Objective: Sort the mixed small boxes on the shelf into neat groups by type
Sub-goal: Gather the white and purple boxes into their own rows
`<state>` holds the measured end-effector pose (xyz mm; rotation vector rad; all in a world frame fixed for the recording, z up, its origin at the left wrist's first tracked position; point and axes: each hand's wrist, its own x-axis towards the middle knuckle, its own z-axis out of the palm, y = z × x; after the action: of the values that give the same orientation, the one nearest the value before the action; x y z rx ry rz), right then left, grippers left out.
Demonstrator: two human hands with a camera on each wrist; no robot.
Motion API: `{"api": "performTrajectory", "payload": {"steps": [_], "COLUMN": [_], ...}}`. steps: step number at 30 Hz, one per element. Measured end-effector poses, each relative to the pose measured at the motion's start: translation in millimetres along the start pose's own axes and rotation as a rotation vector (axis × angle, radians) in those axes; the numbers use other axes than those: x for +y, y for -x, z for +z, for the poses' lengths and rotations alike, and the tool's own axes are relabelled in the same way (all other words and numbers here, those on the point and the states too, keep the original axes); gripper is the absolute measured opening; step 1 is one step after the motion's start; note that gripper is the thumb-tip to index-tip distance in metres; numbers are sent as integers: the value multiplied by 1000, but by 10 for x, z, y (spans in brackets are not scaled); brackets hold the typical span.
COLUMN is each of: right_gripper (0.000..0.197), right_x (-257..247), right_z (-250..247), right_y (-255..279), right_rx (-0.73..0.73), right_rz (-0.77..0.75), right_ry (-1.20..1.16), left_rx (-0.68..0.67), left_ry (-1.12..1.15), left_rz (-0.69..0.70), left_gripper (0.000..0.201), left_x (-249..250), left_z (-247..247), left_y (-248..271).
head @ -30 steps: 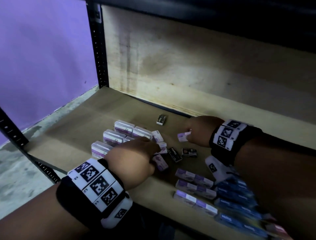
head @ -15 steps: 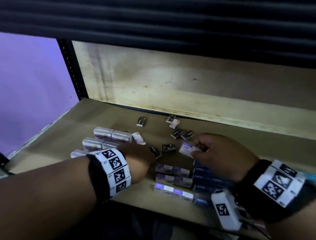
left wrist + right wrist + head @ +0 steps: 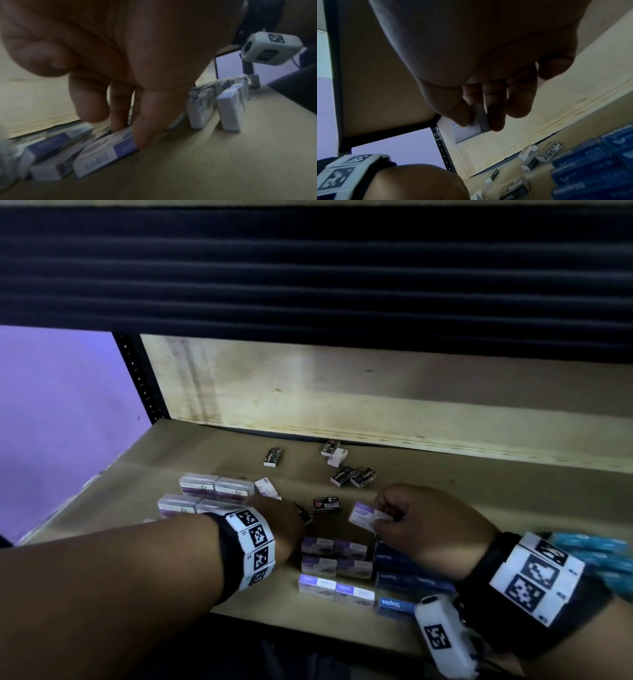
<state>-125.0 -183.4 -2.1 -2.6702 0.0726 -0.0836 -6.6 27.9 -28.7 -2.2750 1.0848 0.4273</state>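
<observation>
The small boxes lie spread over the shelf (image 3: 102,508), partly grouped already. Nearest the front edge, three tidy rows of purple-and-white boxes (image 3: 335,571) are set side by side, and just to their right dark blue staple boxes (image 3: 407,580) are packed in rows touching them. Further left, a block of clear-lidded purple boxes (image 3: 212,494) is seen, partly hidden by the left forearm. That much is judged done. Behind these groups the sorting is judged unfinished: small black boxes (image 3: 352,477) are scattered singly and in a loose pair toward the back board (image 3: 376,402), with one black box (image 3: 272,457) well apart on the left and a mixed black and white pair (image 3: 334,453) close to the board.

The left hand (image 3: 120,67) is held low over the shelf, palm down. In the left wrist view its thumb and fingers are curled round a purple-and-white box (image 3: 106,150) lying at the end of a row, so that box is pinched or being nudged into line; which cannot be told. The right hand (image 3: 421,529) is raised above the blue group, wrist bent, and a purple-and-white box (image 3: 364,517) is pinched between thumb and fingertips (image 3: 494,119), clear of the shelf. By its colours, that box is judged to belong with the front purple rows
</observation>
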Motion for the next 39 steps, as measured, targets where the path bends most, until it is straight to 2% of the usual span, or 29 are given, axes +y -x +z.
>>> {"api": "performTrajectory", "payload": {"steps": [4,10,17,22,26,30,35,39], "right_gripper": [24,21,13,15,17,18,16,18], "right_x": [38,72,32,20,28,29,24,16], "right_z": [-18,3,39,50,80,78,70,97], "right_y": [26,58,64,50,63,83,80,68], "right_rx": [9,2,-25,-10,-8,-23,-34,-51], "right_rz": [19,47,57,61,73,83,83,84], "right_ry": [4,-21,-18,8,13,8,9,23], "left_rx": [168,342,524,524,505,510,510,426], "left_ry": [158,375,889,1135,1307,1563,1550,1520], "left_rz": [-56,-136,-308,-305,-242,-227,-115,-91], "left_gripper": [30,41,31,19,29,26,24,42], "left_x": [-70,-245,-294,-228,-150,-53,34,60], "left_z": [45,78,216,291,318,326,407,408], "left_y": [-14,75,246,270,279,250,235,217]}}
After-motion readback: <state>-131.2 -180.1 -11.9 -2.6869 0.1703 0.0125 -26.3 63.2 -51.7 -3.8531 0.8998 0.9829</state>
